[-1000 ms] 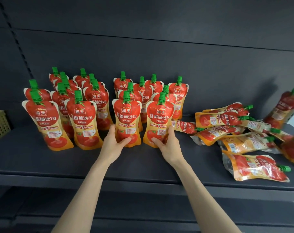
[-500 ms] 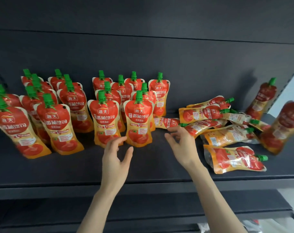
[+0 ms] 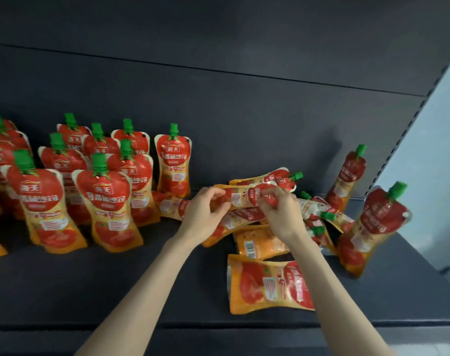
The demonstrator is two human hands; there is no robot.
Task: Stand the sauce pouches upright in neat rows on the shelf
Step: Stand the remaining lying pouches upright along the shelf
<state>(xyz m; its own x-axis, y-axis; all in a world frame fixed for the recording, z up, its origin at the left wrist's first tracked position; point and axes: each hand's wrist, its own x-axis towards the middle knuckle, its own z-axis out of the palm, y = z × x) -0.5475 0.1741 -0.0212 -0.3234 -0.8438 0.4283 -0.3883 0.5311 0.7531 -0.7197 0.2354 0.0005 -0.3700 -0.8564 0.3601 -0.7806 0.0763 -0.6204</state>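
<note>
1 flat pouch atop the pile on the shelf is pinched at either end by the left hand and right hand — next, likely, it must be turned spout-up and stood beside the rows.

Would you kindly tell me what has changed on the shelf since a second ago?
Both hands let go of the two front upright red-and-orange sauce pouches and moved right. The left hand and right hand now grip one lying pouch atop the pile. The standing rows and other lying pouches stayed put on the dark shelf.
</note>
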